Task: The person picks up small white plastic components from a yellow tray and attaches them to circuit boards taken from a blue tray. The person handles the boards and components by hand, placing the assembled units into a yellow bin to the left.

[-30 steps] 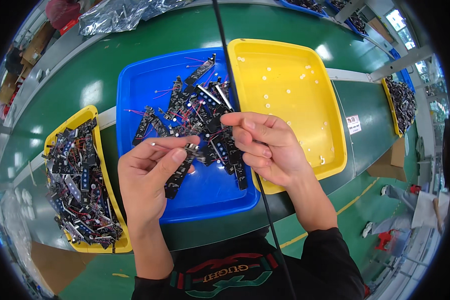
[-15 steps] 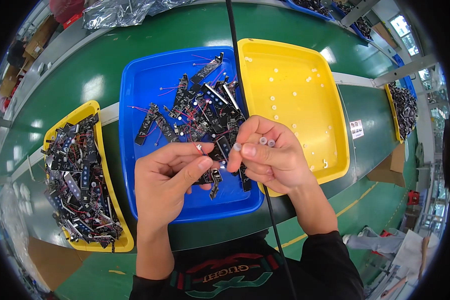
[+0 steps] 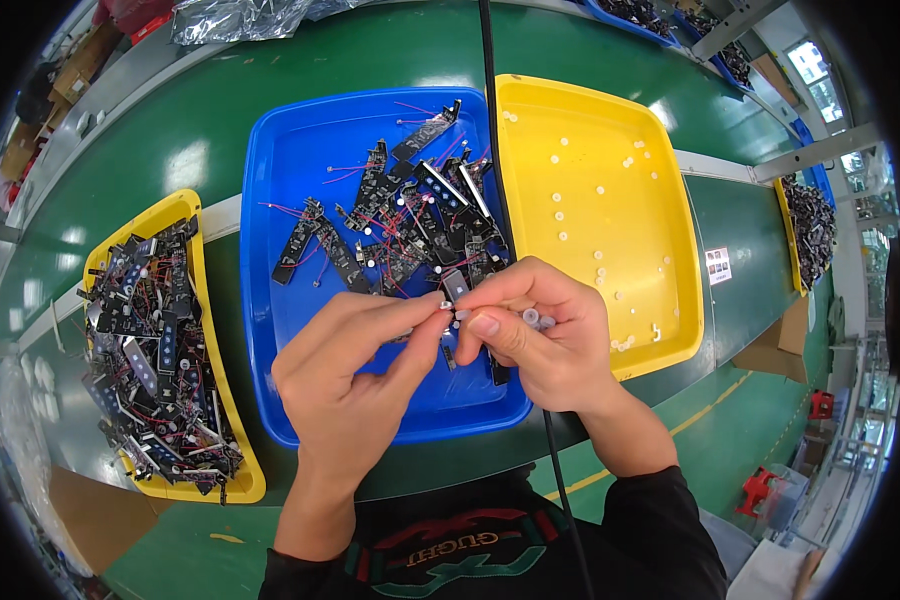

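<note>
The left hand [image 3: 355,375] and right hand [image 3: 540,335] are meeting fingertip to fingertip, pinching a small black circuit strip with a white cap [image 3: 452,300] between them, low over the blue plastic tray [image 3: 290,180] so anything dropped is landing inside. Behind it, a heap of black boards with red wires [image 3: 400,225] is lying in the tray. The yellow tray [image 3: 610,130] beside it is gathering small white caps [image 3: 562,214]. A white-and-red label [image 3: 717,266] is sticking to the green table [image 3: 370,50].
</note>
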A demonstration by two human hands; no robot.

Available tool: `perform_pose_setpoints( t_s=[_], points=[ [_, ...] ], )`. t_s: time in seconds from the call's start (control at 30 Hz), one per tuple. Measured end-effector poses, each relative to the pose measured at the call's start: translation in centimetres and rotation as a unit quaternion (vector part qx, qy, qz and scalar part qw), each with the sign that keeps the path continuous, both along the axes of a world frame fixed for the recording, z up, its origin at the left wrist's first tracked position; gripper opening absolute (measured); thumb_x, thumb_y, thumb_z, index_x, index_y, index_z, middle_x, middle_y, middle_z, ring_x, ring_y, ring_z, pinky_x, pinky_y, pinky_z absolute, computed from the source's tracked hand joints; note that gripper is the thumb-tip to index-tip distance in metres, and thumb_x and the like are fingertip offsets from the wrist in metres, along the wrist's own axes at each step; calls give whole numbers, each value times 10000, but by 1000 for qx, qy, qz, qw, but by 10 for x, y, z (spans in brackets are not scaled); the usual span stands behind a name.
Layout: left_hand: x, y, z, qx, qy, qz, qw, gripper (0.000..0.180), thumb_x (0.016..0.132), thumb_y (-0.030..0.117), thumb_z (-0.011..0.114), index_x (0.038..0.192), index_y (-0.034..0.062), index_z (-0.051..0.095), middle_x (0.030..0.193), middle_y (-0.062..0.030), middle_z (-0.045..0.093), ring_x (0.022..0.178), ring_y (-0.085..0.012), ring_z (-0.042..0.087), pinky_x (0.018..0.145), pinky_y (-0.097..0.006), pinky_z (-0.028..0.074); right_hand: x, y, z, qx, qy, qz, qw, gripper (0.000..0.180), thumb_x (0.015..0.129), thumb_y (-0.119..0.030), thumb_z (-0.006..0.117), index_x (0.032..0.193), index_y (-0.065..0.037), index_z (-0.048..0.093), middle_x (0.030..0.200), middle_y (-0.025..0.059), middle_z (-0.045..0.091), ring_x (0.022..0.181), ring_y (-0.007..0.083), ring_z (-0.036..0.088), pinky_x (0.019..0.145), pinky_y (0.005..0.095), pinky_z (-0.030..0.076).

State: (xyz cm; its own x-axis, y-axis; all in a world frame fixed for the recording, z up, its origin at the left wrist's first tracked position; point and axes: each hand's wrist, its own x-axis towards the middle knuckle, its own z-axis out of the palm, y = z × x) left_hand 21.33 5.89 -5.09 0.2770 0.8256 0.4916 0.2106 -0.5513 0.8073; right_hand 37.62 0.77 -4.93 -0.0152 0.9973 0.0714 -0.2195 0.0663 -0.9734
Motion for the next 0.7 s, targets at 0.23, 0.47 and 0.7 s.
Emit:
perform_pose_setpoints(
  t_s=[0.23, 0.47, 0.7],
  points=[
    [5, -4, 1, 50, 34, 35, 998, 239, 632, -49, 768, 849, 31, 706, 740, -78, 654, 619, -171, 626, 518, -257, 479, -9, -3, -7, 71, -58, -59, 994, 118, 903, -21, 579, 1007, 30, 561, 834, 102, 646, 717, 124, 624, 636, 239, 491],
    [5, -7, 0, 51, 46, 34, 997, 222, 663, -80, 736, 853, 29, 701, 786, -84, 668, 663, -147, 630, 537, -231, 483, -10, -2, -7, 65, -41, -51, 996, 135, 911, -17, 564, 1035, 25, 532, 836, 97, 639, 714, 115, 612, 636, 246, 491],
    [4, -4, 1, 84, 35, 25, 996, 249, 614, -30, 763, 841, 55, 704, 719, -51, 641, 588, -169, 601, 495, -260, 456, -7, -1, -6, 18, 30, -13, 999, 140, 915, -14, 555, 1045, 23, 517, 830, 92, 630, 713, 110, 596, 638, 240, 485]
  ],
)
